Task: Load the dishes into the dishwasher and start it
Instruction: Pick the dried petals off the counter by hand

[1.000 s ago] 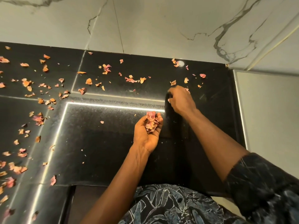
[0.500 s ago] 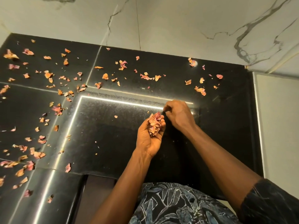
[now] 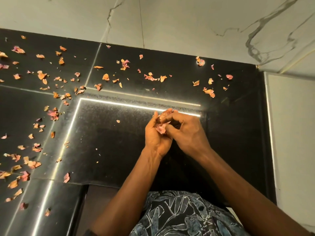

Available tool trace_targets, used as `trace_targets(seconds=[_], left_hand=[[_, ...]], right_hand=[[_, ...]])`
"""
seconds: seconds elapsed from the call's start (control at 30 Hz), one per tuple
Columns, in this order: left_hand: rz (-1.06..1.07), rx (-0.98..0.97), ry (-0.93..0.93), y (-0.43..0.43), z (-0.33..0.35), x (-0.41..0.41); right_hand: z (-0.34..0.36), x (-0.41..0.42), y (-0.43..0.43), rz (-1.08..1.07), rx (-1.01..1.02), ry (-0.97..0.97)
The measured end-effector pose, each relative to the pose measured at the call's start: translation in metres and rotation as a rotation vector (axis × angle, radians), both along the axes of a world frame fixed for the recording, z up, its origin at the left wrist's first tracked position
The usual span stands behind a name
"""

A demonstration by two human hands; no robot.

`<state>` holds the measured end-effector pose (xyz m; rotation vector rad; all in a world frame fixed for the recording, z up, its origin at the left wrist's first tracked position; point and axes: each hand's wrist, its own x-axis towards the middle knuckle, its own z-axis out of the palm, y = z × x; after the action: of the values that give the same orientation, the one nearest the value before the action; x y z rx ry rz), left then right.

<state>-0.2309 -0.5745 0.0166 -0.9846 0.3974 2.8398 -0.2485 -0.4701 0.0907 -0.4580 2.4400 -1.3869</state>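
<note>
No dishes or dishwasher are in view. My left hand [image 3: 156,138] is cupped palm up over the black stone counter [image 3: 109,150] and holds a clump of dried pink petals [image 3: 161,128]. My right hand [image 3: 185,133] is against it from the right, with its fingers curled over the clump; whether it pinches any petals I cannot tell. Both hands meet near the middle of the counter, just below a bright reflected light line [image 3: 136,106].
Dried pink and orange petals [image 3: 41,75] lie scattered over the left and back of the counter; a few [image 3: 208,91] lie at the back right. A white marbled wall [image 3: 170,23] stands behind. A pale panel [image 3: 293,125] bounds the right side.
My right hand came back from the petals at the back right and joined my left hand over the clump. The view shifted slightly, so the counter sits lower and farther right.
</note>
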Motion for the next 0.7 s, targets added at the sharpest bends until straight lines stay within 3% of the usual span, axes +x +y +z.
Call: trace_targets(seconds=[0.17, 0.27, 0.33, 0.5, 0.6, 0.7], left_hand=[[0.009, 0.029, 0.054, 0.003, -0.002, -0.006], [0.012, 0.045, 0.074, 0.004, -0.001, -0.01], [0.019, 0.052, 0.076, 0.005, -0.001, -0.012], [0.007, 0.038, 0.069, 0.009, 0.002, -0.015], [0.01, 0.031, 0.069, 0.01, 0.003, -0.016], [0.009, 0.031, 0.055, 0.011, -0.001, -0.017]], right_hand=[[-0.004, -0.059, 0.036, -0.235, -0.022, 0.046], [-0.033, -0.114, 0.071, -0.427, 0.255, 0.162], [-0.054, -0.136, 0.088, -0.387, 0.442, 0.201], [-0.086, -0.139, 0.088, -0.057, 0.671, 0.318], [-0.09, -0.125, 0.082, -0.032, 0.711, 0.403], [-0.086, -0.1, 0.077, -0.063, 0.609, 0.388]])
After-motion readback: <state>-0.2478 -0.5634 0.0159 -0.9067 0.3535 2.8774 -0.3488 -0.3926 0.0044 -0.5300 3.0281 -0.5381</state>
